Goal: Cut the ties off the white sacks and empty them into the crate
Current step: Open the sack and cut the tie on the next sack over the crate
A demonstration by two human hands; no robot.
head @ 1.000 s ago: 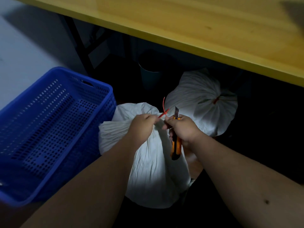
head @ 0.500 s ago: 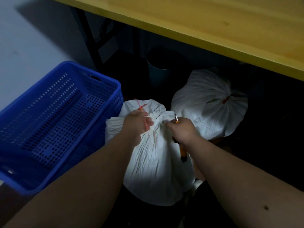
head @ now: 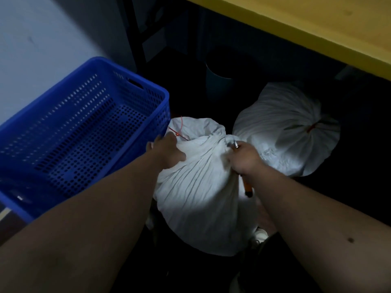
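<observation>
A: In the head view, what do the hands hold?

B: The left hand (head: 169, 150) grips a fold of cloth at the mouth of the near white sack (head: 201, 187), fingers curled into it; a loose red tie (head: 178, 132) sticks up just above its knuckles. The right hand (head: 245, 158) is curled round an orange utility knife (head: 247, 188), metal tip poking out above the fist and handle end below the wrist, and it presses against the bunched neck on the sack's other side.

A: And round the grip?

B: The blue perforated crate (head: 88, 132) stands just left of the left hand, its rim touching the sack. Beyond the right hand lies a second white sack (head: 283, 127), red tie (head: 313, 127) knotted on it. The yellow tabletop (head: 317, 24) overhangs farther off; dark floor lies between.
</observation>
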